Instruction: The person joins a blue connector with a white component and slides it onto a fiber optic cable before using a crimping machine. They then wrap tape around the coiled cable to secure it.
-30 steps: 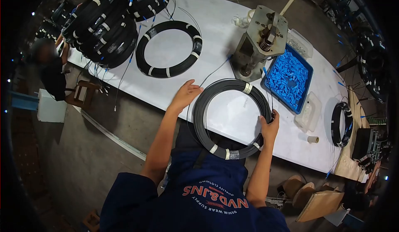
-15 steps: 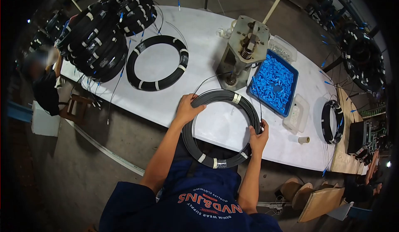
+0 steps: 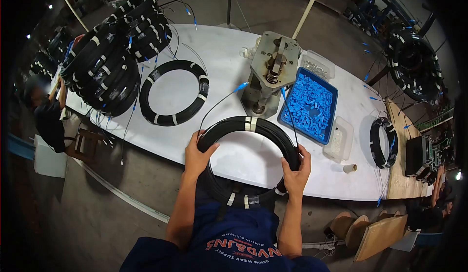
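Observation:
A taped coil of black cable [image 3: 219, 133] is held at the near edge of the white table [image 3: 229, 43]. My left hand [image 3: 196, 156] grips its left side, thumb on the inside. Closed around the right side is my right hand [image 3: 296, 172]. Two cable ends with blue connectors [image 3: 241, 87] rise from the coil, one on each side, toward the metal press [image 3: 273, 67]. Beside the press sits a blue tray [image 3: 333, 104] full of small blue parts. Another black coil [image 3: 146, 99] lies flat on the table to the left.
Stacked black coils [image 3: 105, 72] stand at the table's left end. Clear plastic boxes [image 3: 340, 140], a small roll [image 3: 349, 168] and another coil [image 3: 374, 143] are on the right. One person [image 3: 48, 116] is at far left, another [image 3: 424, 216] at far right.
The held coil and both hands have shifted left in view. Blue connectors now show on the two raised cable ends. The view has turned slightly, and the left person's arm is raised.

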Tool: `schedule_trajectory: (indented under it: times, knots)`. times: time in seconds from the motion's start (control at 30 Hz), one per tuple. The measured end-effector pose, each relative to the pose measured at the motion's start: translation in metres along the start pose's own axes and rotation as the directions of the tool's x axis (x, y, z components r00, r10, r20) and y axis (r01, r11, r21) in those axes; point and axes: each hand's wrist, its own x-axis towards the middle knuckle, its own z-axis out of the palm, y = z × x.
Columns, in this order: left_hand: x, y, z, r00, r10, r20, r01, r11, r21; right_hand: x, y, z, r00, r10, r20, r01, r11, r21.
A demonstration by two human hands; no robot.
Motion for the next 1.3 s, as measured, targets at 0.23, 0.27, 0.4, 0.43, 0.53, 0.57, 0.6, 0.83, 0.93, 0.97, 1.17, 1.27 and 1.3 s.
schedule_trajectory:
  times: [0.23,0.27,0.4,0.43,0.53,0.57,0.6,0.83,0.93,0.97,1.17,1.27,1.3]
  knots:
    - [0.001,0.037,-0.018,0.988,0.148,-0.054,-0.155,0.973,-0.173,-0.003,-0.013,0.007,0.997,-0.009,-0.079,0.026,0.976,0.215]
    - [0.004,0.045,-0.019,0.984,0.167,-0.059,-0.175,0.969,-0.177,-0.002,-0.01,0.008,0.997,-0.013,-0.08,0.03,0.977,0.213]
    - [0.025,0.093,-0.026,0.909,0.417,-0.009,-0.414,0.905,0.094,0.005,-0.002,0.011,0.984,-0.015,-0.18,0.076,0.937,0.34]
    - [0.03,0.112,-0.027,0.87,0.494,0.007,-0.491,0.862,0.123,0.008,-0.002,0.016,0.971,-0.04,-0.235,0.126,0.923,0.364]
    - [0.052,0.154,-0.023,0.77,0.629,0.101,-0.635,0.744,0.207,0.019,0.022,0.029,0.956,0.025,-0.291,0.123,0.869,0.479]
    - [0.061,0.164,-0.019,0.768,0.632,0.1,-0.638,0.743,0.205,0.023,0.032,0.035,0.958,0.063,-0.281,0.105,0.833,0.543]
    - [0.07,0.174,-0.014,0.689,0.703,0.176,-0.724,0.656,0.214,0.027,0.041,0.042,0.958,0.099,-0.269,0.088,0.791,0.606]
    - [0.113,0.19,0.056,0.422,0.771,0.477,-0.906,0.342,0.248,0.032,0.072,0.069,0.932,0.308,-0.192,-0.155,0.817,0.555]
    - [0.121,0.192,0.074,0.419,0.734,0.534,-0.908,0.352,0.228,0.026,0.08,0.049,0.93,0.344,-0.128,-0.24,0.833,0.499]
    - [0.122,0.193,0.077,0.394,0.765,0.508,-0.919,0.326,0.221,0.025,0.083,0.039,0.92,0.387,-0.057,-0.306,0.802,0.514]
    - [0.126,0.192,0.078,0.491,0.746,0.451,-0.871,0.416,0.26,0.005,0.055,0.004,0.708,0.36,-0.608,-0.308,0.932,0.193]
    - [0.129,0.192,0.075,0.52,0.726,0.451,-0.854,0.443,0.271,0.008,0.027,-0.006,0.564,0.172,-0.808,-0.178,0.98,0.085]
    - [0.13,0.193,0.072,0.521,0.724,0.452,-0.854,0.444,0.272,0.011,0.03,-0.008,0.546,0.077,-0.834,0.038,0.993,0.116]
